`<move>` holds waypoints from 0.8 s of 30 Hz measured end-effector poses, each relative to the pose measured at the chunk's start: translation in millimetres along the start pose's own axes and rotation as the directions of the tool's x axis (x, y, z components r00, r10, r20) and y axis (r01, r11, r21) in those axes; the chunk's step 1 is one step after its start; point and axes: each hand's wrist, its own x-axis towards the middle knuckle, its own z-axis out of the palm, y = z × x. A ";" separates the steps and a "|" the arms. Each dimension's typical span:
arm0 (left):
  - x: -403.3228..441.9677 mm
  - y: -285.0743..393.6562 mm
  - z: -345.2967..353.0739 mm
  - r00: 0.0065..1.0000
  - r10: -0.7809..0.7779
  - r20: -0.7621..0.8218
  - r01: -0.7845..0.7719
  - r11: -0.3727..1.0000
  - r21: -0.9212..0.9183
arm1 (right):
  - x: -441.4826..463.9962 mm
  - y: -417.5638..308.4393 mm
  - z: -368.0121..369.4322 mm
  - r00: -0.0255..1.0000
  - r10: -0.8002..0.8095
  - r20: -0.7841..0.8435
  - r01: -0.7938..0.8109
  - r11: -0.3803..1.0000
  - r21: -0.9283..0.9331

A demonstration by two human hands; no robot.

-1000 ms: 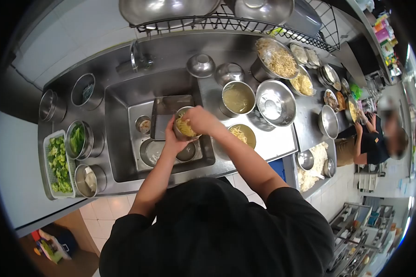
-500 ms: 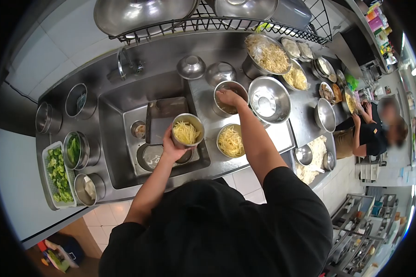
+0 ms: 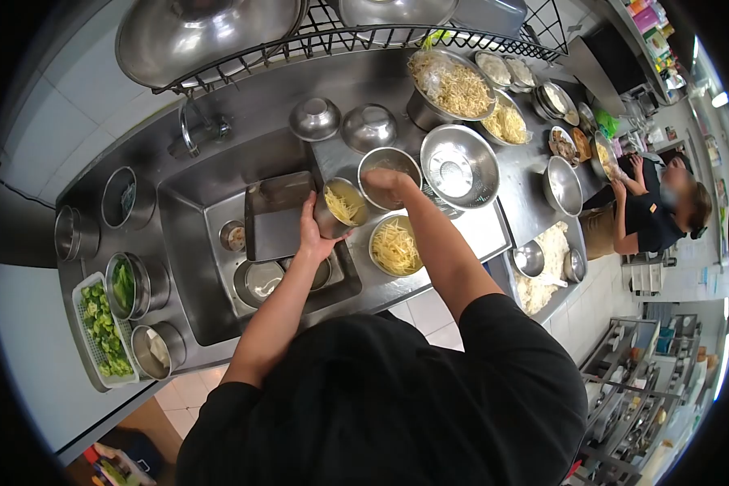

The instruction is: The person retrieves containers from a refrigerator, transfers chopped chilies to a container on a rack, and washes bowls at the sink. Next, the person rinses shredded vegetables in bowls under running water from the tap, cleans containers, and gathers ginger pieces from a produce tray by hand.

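My left hand [image 3: 313, 231] is wrapped round a steel container [image 3: 327, 224] with pale yellow shredded strips [image 3: 342, 206] in it. The container is tilted to the right, its mouth close to a steel pot [image 3: 413, 164]. Over that pot is my right hand [image 3: 387, 183], its fingers reaching inside and hidden, so whether they grip anything cannot be made out. Just below stands a bowl [image 3: 373, 257] heaped with similar yellow strips [image 3: 398, 248]. A perforated steel colander [image 3: 488, 174] sits right of the pot.
The sink [image 3: 188, 267] holds a rectangular metal tray [image 3: 277, 231]. A basket of chopped greens [image 3: 101, 324] and several steel pots stand left. Upturned bowls [image 3: 370, 125] and a pot of bean sprouts [image 3: 459, 87] are at the back. Another person [image 3: 648, 206] works at right.
My left hand has tipped the container rightward and brought it nearer the pot. My right hand stays at the pot, now lower in it. The whole view has shifted slightly.
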 end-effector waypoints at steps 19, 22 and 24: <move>-22.8 9.5 -8.2 0.991 0.061 0.121 -0.041 0.986 -0.160 | -181.8 -147.8 23.0 0.559 -0.461 -0.689 0.794 0.538 0.283; 0.3 0.7 -35.2 0.976 0.119 0.182 -0.081 0.976 -0.204 | -127.5 -98.6 94.3 0.373 -0.803 -0.465 0.741 0.559 -0.371; 1.9 3.1 -41.9 0.953 0.173 0.247 -0.111 0.963 -0.245 | -117.1 -82.2 103.8 0.526 -0.812 -0.253 0.709 0.583 -0.397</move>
